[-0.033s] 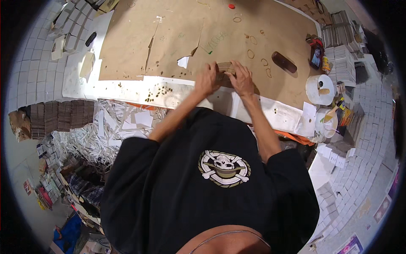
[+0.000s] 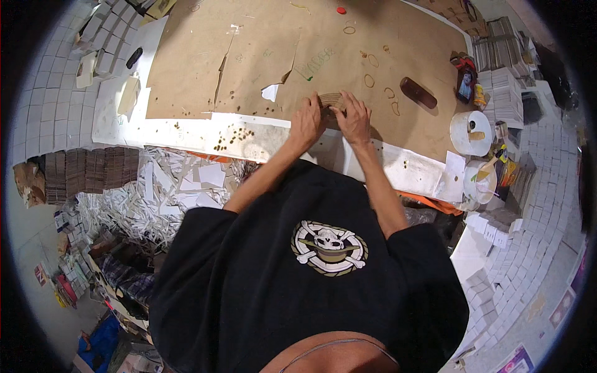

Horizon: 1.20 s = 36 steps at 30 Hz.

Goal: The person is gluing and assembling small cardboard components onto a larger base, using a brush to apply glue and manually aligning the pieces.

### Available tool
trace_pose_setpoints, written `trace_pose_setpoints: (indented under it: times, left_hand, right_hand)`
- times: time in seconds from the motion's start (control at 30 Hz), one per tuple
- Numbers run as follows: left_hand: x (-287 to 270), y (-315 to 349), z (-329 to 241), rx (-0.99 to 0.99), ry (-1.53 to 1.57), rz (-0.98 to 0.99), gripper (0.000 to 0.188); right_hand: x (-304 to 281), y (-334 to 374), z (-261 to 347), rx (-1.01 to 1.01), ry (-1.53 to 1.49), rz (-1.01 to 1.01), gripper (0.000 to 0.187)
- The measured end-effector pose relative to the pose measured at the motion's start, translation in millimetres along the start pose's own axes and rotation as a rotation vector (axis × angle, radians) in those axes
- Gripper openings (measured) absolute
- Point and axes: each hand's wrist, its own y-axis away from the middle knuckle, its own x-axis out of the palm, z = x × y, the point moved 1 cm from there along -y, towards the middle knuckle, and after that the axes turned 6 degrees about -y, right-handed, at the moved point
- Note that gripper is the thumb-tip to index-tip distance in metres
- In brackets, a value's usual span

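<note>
Just above the frame's centre, the left hand [image 2: 306, 122] and right hand [image 2: 354, 118] hold a brown stack [image 2: 331, 99] between them, fingers bent over its two ends, both about equally near; its layers run left to right, slightly bowed. Beyond, brown paper [image 2: 199, 62] reaches a red cap [image 2: 341, 10] near the top edge
</note>
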Motion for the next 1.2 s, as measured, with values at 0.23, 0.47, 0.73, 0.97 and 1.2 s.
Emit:
trace_pose_setpoints:
  times: [0.23, 0.47, 0.73, 0.97, 1.2]
  left_hand:
    - [-20.1, -40.5, 64.2, 0.536, 0.079, 0.317, 0.03]
    - [8.4, 0.7, 25.4, 0.106, 0.009, -0.004, 0.063]
    - [3.9, -32.5, 68.0, 0.474, 0.064, 0.16, 0.024]
    - [-2.7, -13.3, 41.6, 0.499, -0.177, 0.088, 0.033]
    - [-33.6, -19.0, 21.3, 0.287, -0.109, 0.081, 0.042]
  right_hand:
    - [-40.6, -21.1, -11.9, -0.223, -0.067, 0.374, 0.062]
    - [-10.8, -5.2, -15.7, -0.205, 0.063, 0.075, 0.064]
    - [-32.3, -18.4, 23.7, -0.294, 0.497, 0.276, 0.112]
    - [-6.2, -31.8, 15.3, -0.27, 0.245, 0.521, 0.11]
    - [-33.2, -34.6, -28.7, -0.403, 0.085, 0.47, 0.078]
